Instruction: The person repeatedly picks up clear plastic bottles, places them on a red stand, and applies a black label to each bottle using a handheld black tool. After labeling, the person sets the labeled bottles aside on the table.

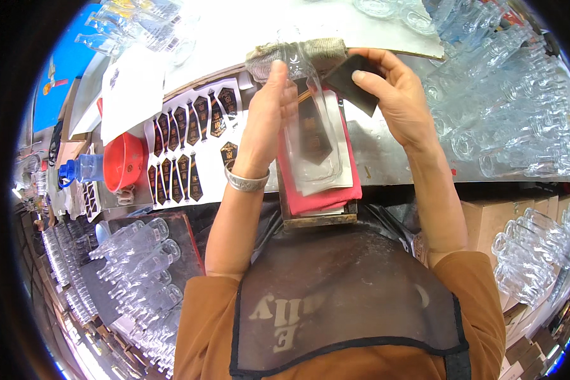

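A clear glass bottle point(329, 166) lies on its back in front of me, its neck pointing away across a rolled grey cloth point(326, 50). On its body is a dark tie-shaped label point(314, 130) with gold print. My left hand point(266, 120) is at the bottle's left side, thumb stretched out and fingers against the glass; it looks open rather than gripping. My right hand point(392, 88) pinches a flat black scraper point(353, 82) between thumb and fingers, close to the bottle's right shoulder. Under the bottle are white paper and a red cloth point(323, 200) on a wooden block.
Left of the bottle lies a white sheet of tie-shaped labels point(177, 166). A red bowl point(124, 161) and a blue-capped clear container point(85, 168) stand beyond it. Many glass bottles point(497, 120) crowd the right side; more stand at lower left point(139, 253). Cardboard boxes point(487, 218) are at right.
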Demonstrator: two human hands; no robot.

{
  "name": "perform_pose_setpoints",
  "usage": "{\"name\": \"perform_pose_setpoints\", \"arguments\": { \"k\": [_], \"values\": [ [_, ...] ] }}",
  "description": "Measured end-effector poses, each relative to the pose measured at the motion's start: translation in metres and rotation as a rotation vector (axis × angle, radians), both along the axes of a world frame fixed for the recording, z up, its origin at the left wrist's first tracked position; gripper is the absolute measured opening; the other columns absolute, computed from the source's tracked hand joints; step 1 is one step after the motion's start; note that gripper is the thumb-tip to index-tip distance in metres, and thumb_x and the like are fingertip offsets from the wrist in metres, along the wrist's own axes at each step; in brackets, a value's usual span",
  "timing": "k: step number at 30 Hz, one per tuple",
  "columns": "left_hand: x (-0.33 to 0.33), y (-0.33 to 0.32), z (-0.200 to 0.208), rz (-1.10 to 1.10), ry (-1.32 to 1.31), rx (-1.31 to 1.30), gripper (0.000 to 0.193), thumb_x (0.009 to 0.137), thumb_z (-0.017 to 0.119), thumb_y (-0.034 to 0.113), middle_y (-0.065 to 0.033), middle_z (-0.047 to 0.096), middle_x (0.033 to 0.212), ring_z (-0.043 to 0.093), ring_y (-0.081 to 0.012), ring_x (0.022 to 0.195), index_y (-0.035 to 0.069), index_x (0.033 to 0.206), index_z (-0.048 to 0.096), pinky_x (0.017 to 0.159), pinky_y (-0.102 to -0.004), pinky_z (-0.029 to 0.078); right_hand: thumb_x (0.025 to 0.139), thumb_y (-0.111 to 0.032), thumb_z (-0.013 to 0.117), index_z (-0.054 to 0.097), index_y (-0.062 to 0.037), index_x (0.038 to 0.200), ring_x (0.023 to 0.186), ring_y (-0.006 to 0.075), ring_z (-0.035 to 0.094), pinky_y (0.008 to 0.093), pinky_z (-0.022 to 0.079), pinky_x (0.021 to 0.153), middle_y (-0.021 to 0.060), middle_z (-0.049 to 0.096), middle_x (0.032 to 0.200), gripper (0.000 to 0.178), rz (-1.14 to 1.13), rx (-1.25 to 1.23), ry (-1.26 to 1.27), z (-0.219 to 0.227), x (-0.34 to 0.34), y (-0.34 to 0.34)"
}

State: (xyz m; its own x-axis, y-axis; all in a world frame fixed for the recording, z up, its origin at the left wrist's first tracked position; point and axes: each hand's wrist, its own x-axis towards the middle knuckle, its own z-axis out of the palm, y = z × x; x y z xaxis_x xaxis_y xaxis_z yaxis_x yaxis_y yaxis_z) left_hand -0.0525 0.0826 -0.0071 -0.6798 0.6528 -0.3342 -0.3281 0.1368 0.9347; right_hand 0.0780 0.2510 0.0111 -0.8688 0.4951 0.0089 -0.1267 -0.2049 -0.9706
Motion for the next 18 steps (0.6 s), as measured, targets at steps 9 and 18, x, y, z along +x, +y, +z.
{"name": "perform_pose_setpoints", "arguments": {
  "k": [9, 18],
  "values": [
    [0.027, -0.040, 0.014, 0.190, 0.200, 0.116, 0.065, 0.104, 0.046, 0.047, -0.0225, 0.062, 0.128, 0.064, -0.0252, 0.112, -0.010, 0.136, 0.047, 0.094, -0.0343, 0.051, 0.084, -0.004, 0.065, 0.067, -0.0049, 0.110, 0.086, 0.0215, 0.069, 0.0301, 0.055, 0.076, 0.0120, 0.070, 0.096, 0.027, 0.133, 1.186, 0.192, 0.064, -0.036, -0.015],
    [0.045, -0.056, 0.013, 0.071, 0.414, 0.141, 0.057, 0.103, 0.048, 0.028, -0.0222, 0.048, 0.144, 0.054, -0.0305, 0.129, -0.004, 0.148, 0.037, 0.104, -0.0390, 0.048, 0.068, 0.002, 0.072, 0.069, -0.0104, 0.099, 0.087, 0.0247, 0.065, 0.0356, 0.055, 0.078, 0.0068, 0.070, 0.097, 0.034, 0.114, 1.350, 0.332, 0.038, -0.006, -0.038]
  ]
}}
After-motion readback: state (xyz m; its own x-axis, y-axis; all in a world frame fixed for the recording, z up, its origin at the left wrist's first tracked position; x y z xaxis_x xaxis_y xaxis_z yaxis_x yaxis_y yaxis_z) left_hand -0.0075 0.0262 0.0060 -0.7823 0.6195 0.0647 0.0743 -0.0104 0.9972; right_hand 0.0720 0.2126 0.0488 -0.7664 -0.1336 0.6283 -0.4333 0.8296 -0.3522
